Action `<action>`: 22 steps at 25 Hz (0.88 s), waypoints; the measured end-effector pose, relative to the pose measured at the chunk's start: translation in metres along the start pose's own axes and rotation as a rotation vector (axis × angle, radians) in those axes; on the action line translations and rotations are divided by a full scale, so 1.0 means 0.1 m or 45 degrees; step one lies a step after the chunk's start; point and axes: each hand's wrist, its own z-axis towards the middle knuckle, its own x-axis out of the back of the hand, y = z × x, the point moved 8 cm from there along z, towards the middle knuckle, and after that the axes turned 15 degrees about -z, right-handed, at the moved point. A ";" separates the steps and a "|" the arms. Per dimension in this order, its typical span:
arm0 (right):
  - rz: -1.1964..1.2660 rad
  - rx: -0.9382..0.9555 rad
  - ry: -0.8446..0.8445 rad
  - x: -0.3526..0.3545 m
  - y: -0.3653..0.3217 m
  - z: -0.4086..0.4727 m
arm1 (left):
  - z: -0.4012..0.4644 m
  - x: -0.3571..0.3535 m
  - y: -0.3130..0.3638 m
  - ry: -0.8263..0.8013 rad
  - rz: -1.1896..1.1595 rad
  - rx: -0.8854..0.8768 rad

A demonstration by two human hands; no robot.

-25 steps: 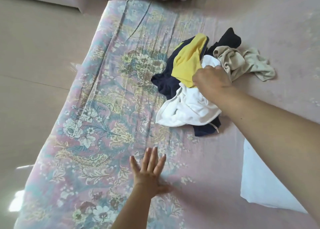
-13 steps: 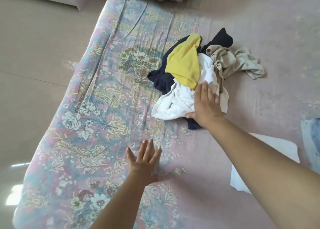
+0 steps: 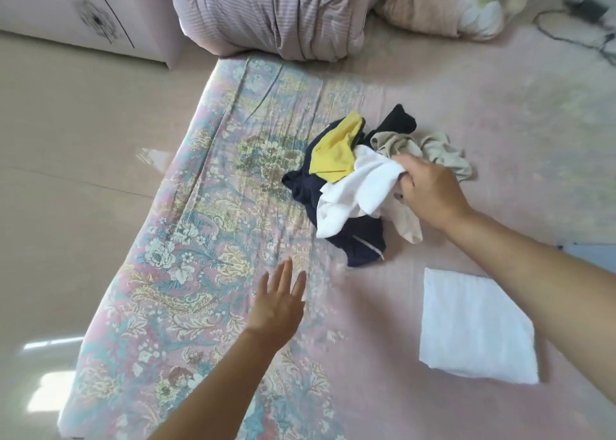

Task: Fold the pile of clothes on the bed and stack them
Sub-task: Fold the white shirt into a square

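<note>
A small pile of clothes lies mid-bed: a white garment [image 3: 360, 186] on top, a yellow one [image 3: 335, 154], a dark navy one [image 3: 360, 239] underneath and a beige one [image 3: 440, 152] at the right. My right hand [image 3: 430, 189] grips the white garment at its right end, bunching the cloth in curled fingers. My left hand [image 3: 280, 303] hovers flat over the bed [image 3: 206, 239] below and left of the pile, fingers straight and spread, holding nothing. A folded white cloth [image 3: 473, 326] lies flat at the lower right, near my right forearm.
A rolled striped quilt [image 3: 276, 12] and a pinkish blanket [image 3: 430, 9] lie at the head of the bed. A black cable and charger [image 3: 586, 9] sit at the far right. The bed's left edge drops to a beige tiled floor [image 3: 66, 173].
My right hand, flat on the pile half a second ago, has shifted right and closed on the white garment, pulling it up. The camera has tilted up, showing the quilt.
</note>
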 end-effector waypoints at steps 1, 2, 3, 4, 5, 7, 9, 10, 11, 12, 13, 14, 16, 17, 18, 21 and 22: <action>0.046 -0.038 0.028 0.30 0.01 0.05 | -0.11 0.33 0.17 0.127 -0.022 -0.051; 0.089 -0.062 0.073 0.63 0.00 0.10 | -0.26 0.69 0.36 0.263 -0.067 -0.113; 0.124 -0.062 0.110 0.95 -0.03 0.15 | -0.42 1.07 0.53 0.426 -0.143 -0.188; 0.162 -0.054 0.136 1.26 -0.06 0.21 | -0.59 1.44 0.67 0.595 -0.233 -0.270; 0.199 -0.035 0.163 1.64 -0.10 0.27 | -0.78 1.84 0.77 0.757 -0.311 -0.340; 0.263 0.034 0.216 2.48 -0.21 0.33 | -1.16 2.60 0.91 0.972 -0.486 -0.400; 0.330 0.047 0.295 3.34 -0.27 0.31 | -1.56 3.31 1.03 1.161 -0.652 -0.438; 0.367 0.033 0.330 3.74 -0.29 0.28 | -1.75 3.60 1.08 1.240 -0.713 -0.467; 0.415 0.013 0.368 4.13 -0.31 0.24 | -1.92 3.84 1.14 1.302 -0.759 -0.506; 0.495 -0.013 0.392 4.45 -0.31 0.23 | -2.05 4.02 1.20 1.332 -0.815 -0.544; 0.617 -0.038 0.399 4.72 -0.31 0.21 | -2.15 4.12 1.26 1.317 -0.893 -0.569; 0.770 -0.050 0.402 4.98 -0.31 0.18 | -2.21 4.21 1.33 1.254 -0.982 -0.582; 1.106 -0.026 0.392 5.41 -0.34 0.07 | -2.19 4.25 1.46 1.039 -1.165 -0.512; 1.252 -0.013 0.397 5.58 -0.34 0.02 | -2.17 4.24 1.52 0.951 -1.185 -0.467; 1.356 -0.008 0.412 5.71 -0.34 -0.02 | -2.13 4.22 1.57 0.879 -1.196 -0.461; 1.478 -0.134 0.508 5.89 -0.19 -0.09 | -2.25 4.36 1.50 1.021 -1.396 -0.488; 1.450 -0.217 0.541 5.87 -0.09 -0.10 | -2.33 4.44 1.42 1.102 -1.519 -0.487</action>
